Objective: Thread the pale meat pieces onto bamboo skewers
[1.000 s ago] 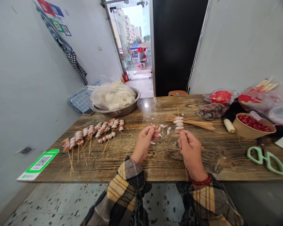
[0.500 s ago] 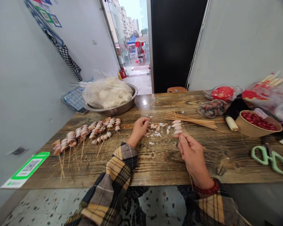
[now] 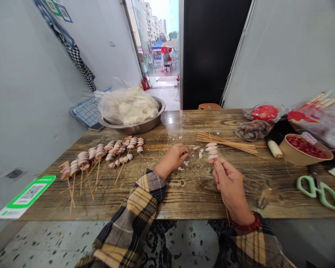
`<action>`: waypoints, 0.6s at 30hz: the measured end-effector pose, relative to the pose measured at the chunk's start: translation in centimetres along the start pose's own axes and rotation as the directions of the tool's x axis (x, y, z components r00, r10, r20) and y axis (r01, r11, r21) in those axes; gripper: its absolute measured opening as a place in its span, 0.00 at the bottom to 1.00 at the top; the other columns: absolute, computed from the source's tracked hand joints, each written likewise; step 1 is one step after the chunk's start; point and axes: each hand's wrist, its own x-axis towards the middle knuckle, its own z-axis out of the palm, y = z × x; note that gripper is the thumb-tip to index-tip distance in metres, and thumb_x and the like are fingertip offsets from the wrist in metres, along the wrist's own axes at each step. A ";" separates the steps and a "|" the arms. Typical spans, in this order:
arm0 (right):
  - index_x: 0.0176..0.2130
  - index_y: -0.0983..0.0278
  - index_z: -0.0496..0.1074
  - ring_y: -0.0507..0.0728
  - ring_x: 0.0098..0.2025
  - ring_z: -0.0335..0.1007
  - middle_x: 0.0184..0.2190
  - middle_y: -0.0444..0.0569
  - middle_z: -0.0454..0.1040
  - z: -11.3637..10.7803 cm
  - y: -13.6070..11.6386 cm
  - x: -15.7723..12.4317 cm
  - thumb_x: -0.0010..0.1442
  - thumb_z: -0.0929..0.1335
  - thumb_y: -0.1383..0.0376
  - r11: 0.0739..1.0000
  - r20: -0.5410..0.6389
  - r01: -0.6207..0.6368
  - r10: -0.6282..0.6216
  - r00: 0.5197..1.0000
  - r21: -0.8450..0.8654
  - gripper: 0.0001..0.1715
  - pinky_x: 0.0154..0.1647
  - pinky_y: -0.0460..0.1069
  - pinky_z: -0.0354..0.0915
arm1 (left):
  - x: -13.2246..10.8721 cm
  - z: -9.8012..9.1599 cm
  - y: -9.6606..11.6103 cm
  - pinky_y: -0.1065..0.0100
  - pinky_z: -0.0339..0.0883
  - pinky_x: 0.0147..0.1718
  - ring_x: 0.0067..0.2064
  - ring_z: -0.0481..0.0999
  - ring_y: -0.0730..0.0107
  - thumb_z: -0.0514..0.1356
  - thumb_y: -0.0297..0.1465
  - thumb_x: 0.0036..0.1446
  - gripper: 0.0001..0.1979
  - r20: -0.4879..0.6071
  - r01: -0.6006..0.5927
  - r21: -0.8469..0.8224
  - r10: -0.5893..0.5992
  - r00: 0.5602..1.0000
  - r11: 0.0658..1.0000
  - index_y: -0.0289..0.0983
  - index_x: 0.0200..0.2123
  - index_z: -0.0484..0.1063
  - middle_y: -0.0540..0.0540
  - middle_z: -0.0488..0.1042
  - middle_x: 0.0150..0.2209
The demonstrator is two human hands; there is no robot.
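My right hand [image 3: 230, 186] pinches a thin bamboo skewer [image 3: 226, 216] just below several garlic cloves [image 3: 211, 149] threaded on it. The skewer stands tilted, its lower end running down past my wrist. To the left, my left hand [image 3: 173, 159] is over the loose cloves, fingers curled and pressed together; whatever lies under the fingertips is hidden. One loose garlic clove [image 3: 200, 156] and bits of white peel [image 3: 186, 163] lie between the two hands. On the left of the table rest several loaded garlic skewers [image 3: 99, 152], sticks pointing toward me.
Bare bamboo skewers [image 3: 230, 143] lie behind my right hand. A metal basin [image 3: 134, 129] with a bagged pale mass stands at the back left. Green-handled scissors [image 3: 319, 190], a bowl [image 3: 298, 155] of red berries and a crumpled cloth [image 3: 252, 130] are on the right.
My left hand has moved right and slightly down, now covering most of the loose cloves. My right hand keeps its grip on the skewer. The view has shifted slightly.
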 end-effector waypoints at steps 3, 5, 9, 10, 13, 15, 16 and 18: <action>0.39 0.66 0.72 0.46 0.17 0.47 0.16 0.36 0.55 0.0 0.0 0.0 0.61 0.66 0.51 1.000 0.011 0.007 -0.008 1.000 0.011 0.20 0.14 0.41 0.44 | 0.4 -0.1 0.6 0.61 0.66 0.47 0.44 0.73 0.63 0.55 0.28 0.59 0.09 -0.086 0.038 0.052 -0.034 0.996 0.998 0.35 0.38 0.75 0.41 0.75 0.39; 0.39 0.65 0.72 0.46 0.17 0.47 0.16 0.36 0.55 -0.1 0.0 0.0 0.61 0.66 0.50 1.000 0.016 0.005 -0.005 1.000 0.013 0.21 0.14 0.41 0.44 | 0.8 0.6 1.4 0.59 0.64 0.51 0.50 0.71 0.62 0.54 0.26 0.59 0.13 -0.073 0.014 0.099 -0.007 0.997 0.995 0.36 0.45 0.73 0.40 0.73 0.48; 0.38 0.66 0.72 0.46 0.17 0.47 0.16 0.36 0.55 0.0 0.1 0.0 0.60 0.66 0.49 1.000 0.018 -0.006 0.006 1.000 0.009 0.22 0.14 0.41 0.45 | 1.6 2.3 2.9 0.59 0.63 0.53 0.53 0.69 0.61 0.54 0.25 0.59 0.15 0.090 -0.081 0.185 0.065 0.994 0.979 0.37 0.49 0.71 0.39 0.68 0.55; 0.38 0.66 0.72 0.46 0.17 0.46 0.16 0.35 0.55 0.0 0.1 0.0 0.60 0.66 0.49 1.000 0.018 -0.006 0.006 1.000 0.007 0.22 0.14 0.41 0.45 | 1.6 2.6 3.3 0.59 0.64 0.51 0.52 0.70 0.61 0.53 0.26 0.60 0.14 0.131 -0.098 0.206 0.072 0.989 0.974 0.37 0.48 0.72 0.39 0.69 0.52; 0.37 0.66 0.72 0.46 0.16 0.46 0.15 0.35 0.54 0.0 0.1 0.0 0.59 0.66 0.48 1.000 0.016 -0.007 0.007 1.000 -0.001 0.23 0.14 0.42 0.45 | 1.5 2.8 4.1 0.60 0.66 0.46 0.46 0.71 0.60 0.52 0.27 0.62 0.11 0.227 -0.152 0.297 0.085 0.970 0.943 0.35 0.41 0.73 0.39 0.72 0.43; 0.37 0.66 0.73 0.46 0.16 0.47 0.15 0.36 0.55 0.0 0.1 0.0 0.59 0.66 0.48 1.000 0.017 -0.005 0.005 1.000 -0.015 0.24 0.14 0.42 0.45 | 1.2 2.7 4.5 0.61 0.66 0.44 0.44 0.70 0.60 0.51 0.28 0.62 0.10 0.255 -0.179 0.357 0.089 0.963 0.917 0.34 0.37 0.73 0.39 0.72 0.40; 0.38 0.66 0.73 0.46 0.16 0.47 0.15 0.36 0.55 0.0 0.1 0.0 0.59 0.65 0.48 1.000 0.020 -0.002 0.002 1.000 -0.025 0.24 0.14 0.42 0.45 | 1.0 2.6 4.7 0.61 0.66 0.44 0.44 0.70 0.60 0.51 0.27 0.63 0.10 0.258 -0.184 0.372 0.089 0.962 0.910 0.33 0.37 0.73 0.39 0.71 0.39; 0.39 0.67 0.73 0.46 0.17 0.47 0.16 0.36 0.56 -0.1 0.2 0.0 0.60 0.65 0.48 0.999 0.027 0.008 -0.007 1.000 -0.042 0.24 0.14 0.42 0.45 | 0.6 2.3 5.0 0.62 0.66 0.42 0.44 0.69 0.60 0.51 0.27 0.63 0.10 0.259 -0.171 0.376 0.075 0.963 0.911 0.33 0.38 0.72 0.39 0.71 0.40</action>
